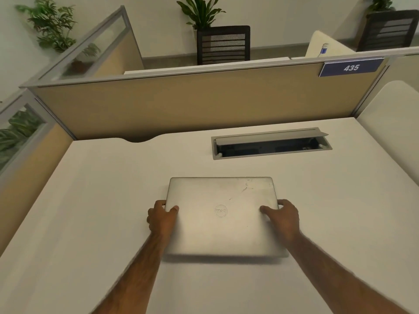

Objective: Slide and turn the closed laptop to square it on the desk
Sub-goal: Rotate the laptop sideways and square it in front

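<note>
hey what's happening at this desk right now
A person is holding a closed silver laptop with both hands on a pale desk. The left hand grips its left edge and the right hand grips its right edge, thumbs on the lid. The laptop lies roughly parallel to the partition, in front of an open cable tray set in the desk.

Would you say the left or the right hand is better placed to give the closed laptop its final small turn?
Neither clearly: the left hand and right hand grip opposite side edges of the closed silver laptop alike. It already looks nearly square, so both should share it.
</note>
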A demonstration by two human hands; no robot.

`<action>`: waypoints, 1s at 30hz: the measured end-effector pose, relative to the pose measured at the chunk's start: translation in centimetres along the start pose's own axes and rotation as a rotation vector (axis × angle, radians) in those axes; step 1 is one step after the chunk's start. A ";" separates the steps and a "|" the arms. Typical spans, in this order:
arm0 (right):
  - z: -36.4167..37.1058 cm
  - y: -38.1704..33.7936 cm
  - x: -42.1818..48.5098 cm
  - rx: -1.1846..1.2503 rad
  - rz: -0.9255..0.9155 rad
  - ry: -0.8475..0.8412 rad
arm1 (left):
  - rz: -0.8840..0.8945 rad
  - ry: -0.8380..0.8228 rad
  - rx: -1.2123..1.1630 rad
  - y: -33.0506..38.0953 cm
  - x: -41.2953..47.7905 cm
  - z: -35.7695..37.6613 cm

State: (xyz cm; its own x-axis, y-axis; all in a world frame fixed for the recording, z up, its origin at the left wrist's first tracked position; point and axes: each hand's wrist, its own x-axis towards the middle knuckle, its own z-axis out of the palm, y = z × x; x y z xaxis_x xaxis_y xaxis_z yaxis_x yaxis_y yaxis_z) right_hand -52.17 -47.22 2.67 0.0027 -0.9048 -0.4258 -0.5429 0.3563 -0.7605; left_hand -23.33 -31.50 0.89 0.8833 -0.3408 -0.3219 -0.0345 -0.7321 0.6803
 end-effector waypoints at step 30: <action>1.8 0.2 2.4 -0.165 0.024 -0.004 | -0.036 -0.063 0.071 -1.0 -1.7 0.2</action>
State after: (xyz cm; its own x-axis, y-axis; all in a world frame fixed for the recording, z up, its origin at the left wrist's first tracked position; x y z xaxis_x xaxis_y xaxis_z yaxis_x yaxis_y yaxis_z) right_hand -50.76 -48.88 0.66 -0.0088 -0.8953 -0.4453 -0.6733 0.3346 -0.6594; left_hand -24.93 -30.33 0.61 0.8534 -0.3483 -0.3879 -0.0380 -0.7836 0.6201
